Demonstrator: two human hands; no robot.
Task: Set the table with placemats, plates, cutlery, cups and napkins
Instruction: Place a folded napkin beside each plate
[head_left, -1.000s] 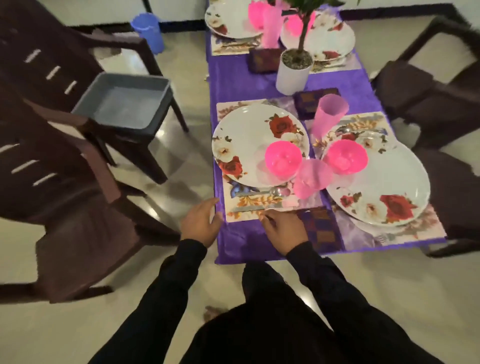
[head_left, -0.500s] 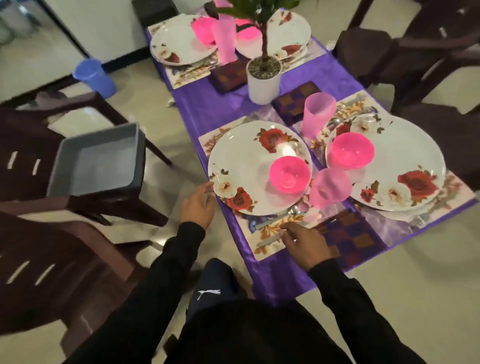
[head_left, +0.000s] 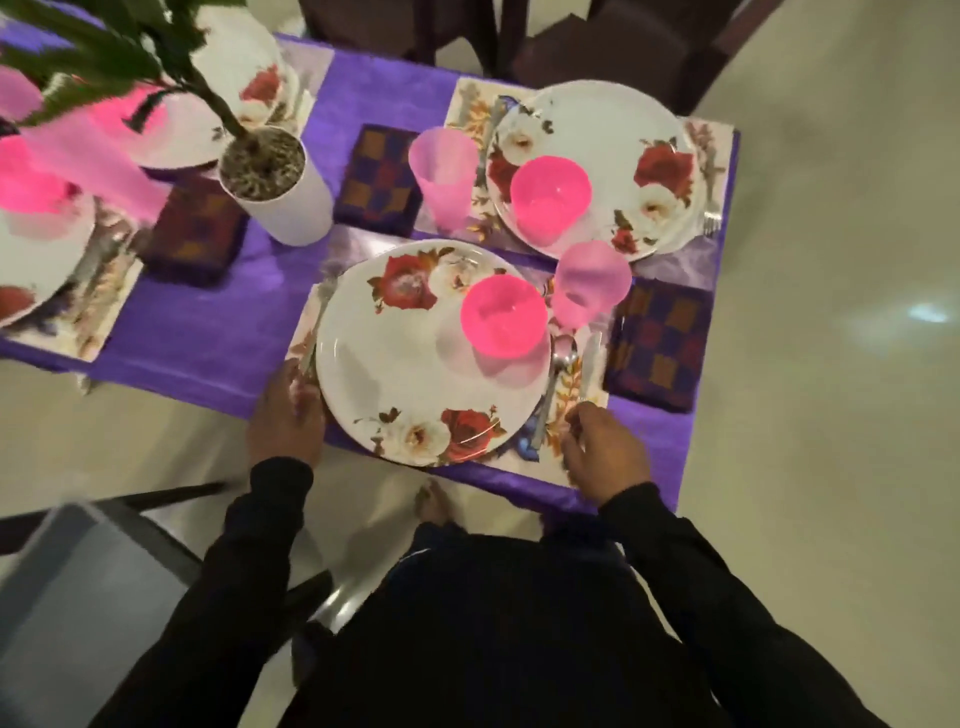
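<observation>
The near setting lies on a floral placemat (head_left: 569, 415): a white rose-patterned plate (head_left: 415, 374) with a pink bowl (head_left: 504, 317) on it. Right of the plate lie a spoon (head_left: 558, 371) and a knife (head_left: 589, 364), with a pink cup (head_left: 589, 283) above them. A purple checked napkin (head_left: 657, 345) lies further right. My left hand (head_left: 285, 415) rests with straight fingers on the placemat's left edge, against the plate rim and a partly hidden fork (head_left: 313, 348). My right hand (head_left: 605, 449) has curled fingers and pinches the knife's near end.
A second setting sits beyond: plate (head_left: 639, 130), pink bowl (head_left: 550, 197), cup (head_left: 444, 176), napkin (head_left: 382, 182). A potted plant (head_left: 275, 192) stands on the purple tablecloth (head_left: 208, 332). More plates lie at left. Dark chairs (head_left: 597, 41) stand behind. A grey tub (head_left: 62, 597) is at lower left.
The view has swung round the table's corner to its long side. My left hand moved from the table edge to the plate's left rim. My right hand stayed at the cutlery.
</observation>
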